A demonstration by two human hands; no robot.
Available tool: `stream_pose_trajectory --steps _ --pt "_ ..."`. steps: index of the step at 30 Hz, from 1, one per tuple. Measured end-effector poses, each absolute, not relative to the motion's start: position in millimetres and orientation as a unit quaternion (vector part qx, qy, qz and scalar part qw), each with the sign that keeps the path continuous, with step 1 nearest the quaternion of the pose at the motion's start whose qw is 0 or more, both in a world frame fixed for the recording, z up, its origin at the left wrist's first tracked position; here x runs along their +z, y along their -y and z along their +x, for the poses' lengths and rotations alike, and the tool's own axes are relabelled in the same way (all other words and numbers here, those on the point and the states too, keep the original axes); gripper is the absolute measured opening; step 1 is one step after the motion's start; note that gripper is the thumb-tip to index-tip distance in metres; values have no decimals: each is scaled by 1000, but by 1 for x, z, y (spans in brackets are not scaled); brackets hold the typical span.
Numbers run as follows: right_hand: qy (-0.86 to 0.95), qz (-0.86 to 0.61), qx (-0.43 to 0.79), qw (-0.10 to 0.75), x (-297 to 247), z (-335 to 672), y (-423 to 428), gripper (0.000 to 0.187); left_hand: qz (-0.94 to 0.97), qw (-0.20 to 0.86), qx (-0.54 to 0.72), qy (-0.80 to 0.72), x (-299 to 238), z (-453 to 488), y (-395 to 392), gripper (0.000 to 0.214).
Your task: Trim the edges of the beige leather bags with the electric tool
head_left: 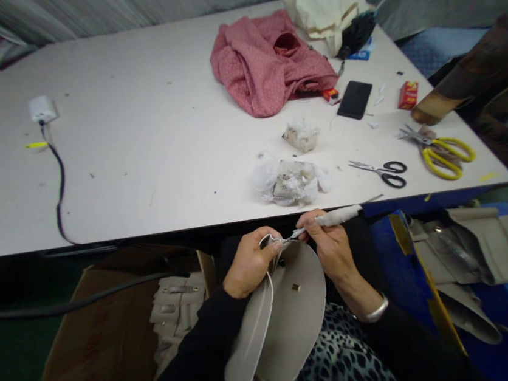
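A beige leather piece (289, 296) with a small metal clasp lies across my lap below the table edge. My left hand (248, 263) is closed, pinching the piece's upper folded edge. My right hand (331, 246) is closed round a white-wrapped tool (337, 217) whose tip meets the leather edge right at my left fingers. A silver bangle sits on my right wrist.
On the white table (140, 154): crumpled white wrappings (292, 180), black scissors (382, 171), yellow scissors (442, 154), a black phone (354, 99), a red box (407, 95), pink cloth (267, 60), a charger with cable (43, 109). A cardboard box with beige pieces (176, 309) stands left; more pieces (468, 258) lie right.
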State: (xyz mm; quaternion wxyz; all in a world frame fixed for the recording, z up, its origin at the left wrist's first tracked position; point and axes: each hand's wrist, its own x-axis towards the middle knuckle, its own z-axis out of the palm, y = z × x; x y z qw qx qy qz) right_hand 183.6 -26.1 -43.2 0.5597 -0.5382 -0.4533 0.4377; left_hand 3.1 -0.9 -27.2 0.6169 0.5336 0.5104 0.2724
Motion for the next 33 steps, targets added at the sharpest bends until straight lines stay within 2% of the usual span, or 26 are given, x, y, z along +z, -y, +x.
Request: stream_pose_trajectory --steps 2,4,9,13,17,23,28,33 --pt "426 -536 412 602 -38 186 30 31 521 620 277 -517 -27 3 4 22" --pt "432 -524 413 607 -31 189 34 29 518 619 285 -517 -25 2 7 22" --pt "506 -493 499 501 -25 184 44 22 551 583 308 -511 -16 3 16 13" --pt "531 -530 511 419 -27 173 54 19 602 494 331 -532 -9 2 28 6" --pt "514 -545 517 414 -28 165 61 16 634 427 353 -539 -6 0 40 8" --pt "443 -532 593 411 -31 160 68 26 654 391 354 -543 -6 -4 51 7" --pt "430 -517 601 432 -29 157 69 30 661 391 337 -545 0 -6 53 6" --pt "454 -523 574 437 -28 157 72 30 652 478 312 -500 7 -15 50 5"
